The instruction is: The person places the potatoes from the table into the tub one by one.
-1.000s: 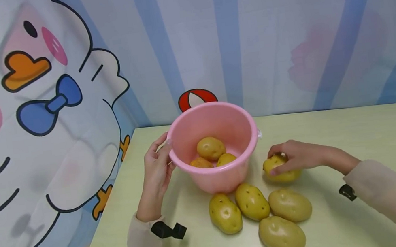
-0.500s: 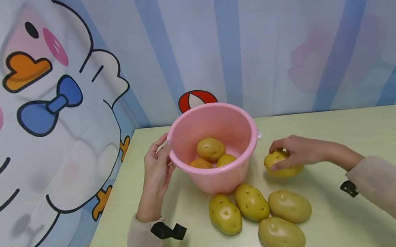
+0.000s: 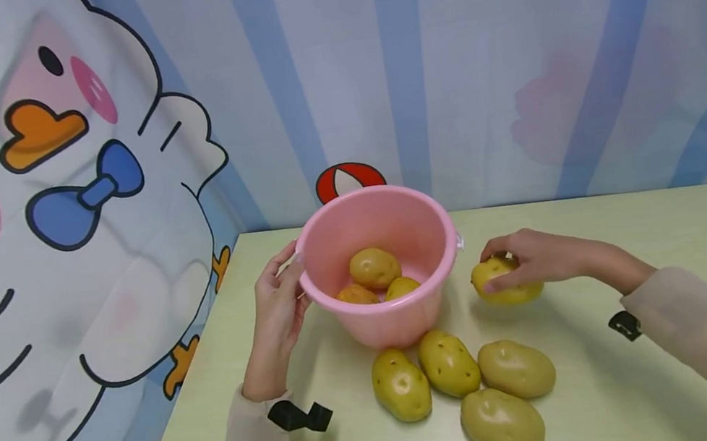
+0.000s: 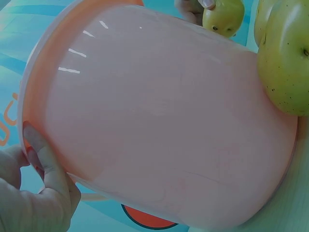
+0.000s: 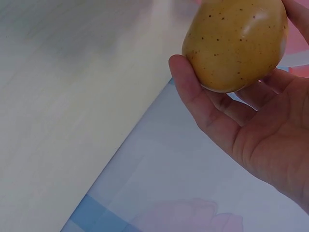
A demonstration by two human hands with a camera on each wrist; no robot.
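A pink bucket (image 3: 394,323) stands tipped a little toward me, with three potatoes inside, the largest in view being the rear potato (image 3: 375,267). My left hand (image 3: 277,309) grips the bucket's left rim, thumb and fingers on either side of it; the left wrist view shows the fingers at the rim too. To the right of the bucket, my right hand (image 3: 541,256) holds a yellow potato (image 3: 514,294) from above, thumb on the near side. In the right wrist view this speckled potato (image 5: 236,43) sits between the fingers and thumb. The palm does not touch it.
In front of the bucket several potatoes lie on the pale table (image 3: 657,244): two yellow ones, such as the left potato (image 3: 401,385), and two tan ones, such as the nearest potato (image 3: 502,422). A printed cloth (image 3: 474,76) hangs behind the table and along its left.
My right hand and its potato have risen slightly and shifted a little to the right, away from the bucket. My left hand stays on the rim, and the other potatoes lie as before.
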